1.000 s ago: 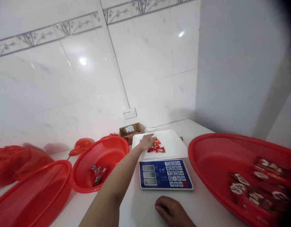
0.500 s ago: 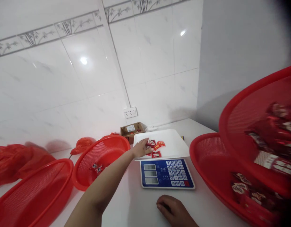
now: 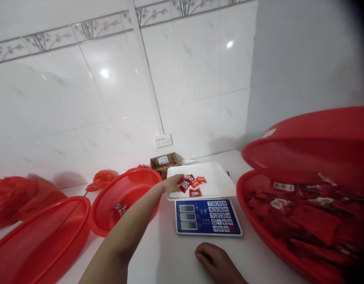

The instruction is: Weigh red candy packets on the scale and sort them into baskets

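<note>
My left hand reaches over the white pan of a digital scale, its fingers pinched on a red candy packet. Two more red packets lie on the pan beside it. Near the front edge of the white table, my right hand rests palm down below the scale with its fingers curled. To the right, a red mesh basket is tipped upside down over a second red basket, and several red packets lie heaped in the lower one. Whoever holds the tipped basket is out of view.
A round red basket left of the scale holds a few packets. Another red basket sits at the near left. Red plastic bags lie along the tiled wall, with a small cardboard box behind the scale.
My left hand drew back to the pan's left edge and pinched a packet. On the right, a basket was lifted and turned over, spilling its packets into the basket under it.
</note>
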### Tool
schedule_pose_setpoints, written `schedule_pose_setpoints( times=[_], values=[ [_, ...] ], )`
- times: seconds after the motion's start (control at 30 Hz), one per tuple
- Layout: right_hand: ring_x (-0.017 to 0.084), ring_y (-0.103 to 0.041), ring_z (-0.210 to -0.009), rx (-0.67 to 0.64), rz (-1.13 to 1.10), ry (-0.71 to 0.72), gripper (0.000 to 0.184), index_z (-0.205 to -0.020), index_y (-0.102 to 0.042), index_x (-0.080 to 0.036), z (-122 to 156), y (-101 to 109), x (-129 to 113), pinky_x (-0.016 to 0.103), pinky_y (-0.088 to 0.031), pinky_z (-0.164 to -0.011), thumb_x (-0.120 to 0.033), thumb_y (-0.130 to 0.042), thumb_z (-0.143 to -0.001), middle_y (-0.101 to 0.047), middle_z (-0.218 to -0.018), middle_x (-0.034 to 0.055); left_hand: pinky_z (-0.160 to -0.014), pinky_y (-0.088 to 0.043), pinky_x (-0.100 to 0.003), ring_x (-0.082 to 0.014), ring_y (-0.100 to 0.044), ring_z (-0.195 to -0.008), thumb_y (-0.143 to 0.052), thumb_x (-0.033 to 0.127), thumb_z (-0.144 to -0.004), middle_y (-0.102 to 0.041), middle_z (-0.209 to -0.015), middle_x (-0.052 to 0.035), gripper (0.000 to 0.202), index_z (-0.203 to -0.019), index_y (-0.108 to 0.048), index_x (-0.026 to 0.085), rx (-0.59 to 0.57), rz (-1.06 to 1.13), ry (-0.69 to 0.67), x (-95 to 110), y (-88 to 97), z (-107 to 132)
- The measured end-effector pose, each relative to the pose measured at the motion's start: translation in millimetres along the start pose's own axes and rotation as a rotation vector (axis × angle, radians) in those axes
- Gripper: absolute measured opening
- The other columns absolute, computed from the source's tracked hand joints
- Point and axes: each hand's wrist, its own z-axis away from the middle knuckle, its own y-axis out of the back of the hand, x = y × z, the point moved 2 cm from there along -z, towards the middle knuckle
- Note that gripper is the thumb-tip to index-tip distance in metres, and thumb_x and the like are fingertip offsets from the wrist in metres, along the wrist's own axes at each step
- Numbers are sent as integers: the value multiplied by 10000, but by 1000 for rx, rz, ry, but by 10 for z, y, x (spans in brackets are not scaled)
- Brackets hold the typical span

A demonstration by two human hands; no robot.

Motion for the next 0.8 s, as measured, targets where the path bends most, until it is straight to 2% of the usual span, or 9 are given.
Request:
schedule_pose_setpoints(
  times=[0.27, 0.5, 0.63, 0.8],
  values=[
    [158, -588, -765, 4, -8, -8, 238, -766, -593, -197, -6, 5, 7, 236, -423, -700, -344, -427, -853, -645, -796, 23, -834, -485, -407, -189, -560, -990, -506, 337, -855, -541, -1179, -78, 323, -1141, -518, 187, 90, -199, 45, 98, -22, -127],
    [156, -587, -753, -2, 12, -5, 254, -773, -599, -192, -5, 4, -2, 236, -419, -690, -351, -420, -858, -643, -787, 26, -829, -486, -410, -191, -562, -986, -512, 339, -852, -545, -1168, -78, 331, -1142, -516, 179, 115, -336, 130, -8, 9, -55],
    [154, -583, -753, -2, 6, -8, 255, -767, -595, -190, -6, 8, -3, 233, -419, -692, -354, -421, -857, -640, -787, 27, -817, -491, -404, -188, -568, -973, -517, 339, -849, -552, -1153, -76, 333, -1139, -517, 174, 96, -345, 173, -55, -3, 11],
    [152, -576, -736, -2, 25, -12, 256, -762, -593, -196, -5, 10, -18, 232, -420, -679, -357, -417, -856, -636, -775, 20, -822, -489, -404, -188, -566, -976, -511, 339, -853, -551, -1158, -76, 326, -1135, -520, 178, 121, -310, 186, -7, -28, 42]
  ],
)
